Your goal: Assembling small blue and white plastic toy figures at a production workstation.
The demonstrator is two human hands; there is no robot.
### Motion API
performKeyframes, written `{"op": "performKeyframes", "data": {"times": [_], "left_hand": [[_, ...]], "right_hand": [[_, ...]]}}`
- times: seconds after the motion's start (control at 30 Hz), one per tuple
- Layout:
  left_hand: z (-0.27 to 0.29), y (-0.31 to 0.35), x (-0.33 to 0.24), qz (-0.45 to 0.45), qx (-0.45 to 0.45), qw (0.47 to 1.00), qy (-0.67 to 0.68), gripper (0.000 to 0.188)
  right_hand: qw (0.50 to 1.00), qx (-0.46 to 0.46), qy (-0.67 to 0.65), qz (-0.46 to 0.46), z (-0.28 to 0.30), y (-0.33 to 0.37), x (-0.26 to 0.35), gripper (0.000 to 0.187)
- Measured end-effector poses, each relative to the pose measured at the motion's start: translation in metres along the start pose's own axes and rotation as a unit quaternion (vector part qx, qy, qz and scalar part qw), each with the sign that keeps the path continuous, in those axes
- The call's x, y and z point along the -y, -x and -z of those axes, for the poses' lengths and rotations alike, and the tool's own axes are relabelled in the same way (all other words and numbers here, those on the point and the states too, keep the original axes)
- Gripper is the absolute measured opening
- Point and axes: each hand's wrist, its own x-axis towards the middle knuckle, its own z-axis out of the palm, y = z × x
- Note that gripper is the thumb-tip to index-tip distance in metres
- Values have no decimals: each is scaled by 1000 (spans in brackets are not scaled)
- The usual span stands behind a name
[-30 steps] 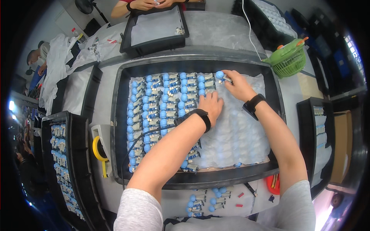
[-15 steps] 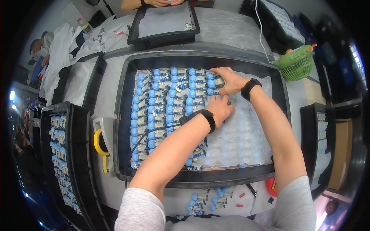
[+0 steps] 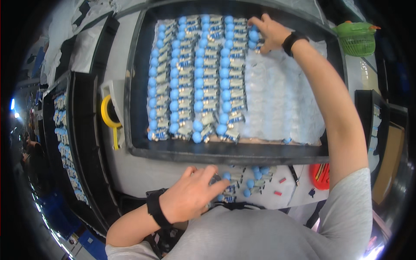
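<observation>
Columns of small blue-headed figurines with pale bodies lie on their sides in a large black tray lined with a white sheet. At the tray's far side, my right hand spans a few blue-headed figurines that begin another column, its thumb and fingers at either end of them. My left hand is outside the tray, above the near table edge, thumb and index finger apart. Beside its fingertips lie loose figurines; a dark bit shows between the fingers, too small to name. Both wrists wear black bands.
A white dispenser with yellow tape stands left of the tray. Farther left is another black tray of figurines. A green basket-like fan sits at the far right. Near the front lie a red container, a black tool and red pieces.
My left hand has left the tray and come back toward me, to the loose figurines. My right hand stays at the figurines of the far column. The whole view has shifted nearer.
</observation>
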Motion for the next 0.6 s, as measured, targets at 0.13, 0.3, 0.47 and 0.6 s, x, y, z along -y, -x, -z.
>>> {"op": "performKeyframes", "data": {"times": [0.13, 0.3, 0.47, 0.6], "left_hand": [[-82, 7, 36, 116, -69, 982, -129, 71], [-138, -19, 59, 125, -169, 963, -167, 55], [-143, -38, 57, 39, -198, 965, -167, 50], [-141, -32, 56, 67, -177, 959, -213, 65]], "right_hand": [[998, 31, -30, -53, 6, 3, 18, 80], [998, 8, -35, -52, -4, 16, 12, 77], [985, -80, -117, -101, 31, 52, 19, 73], [964, -95, -244, -32, 101, 113, 85, 67]]}}
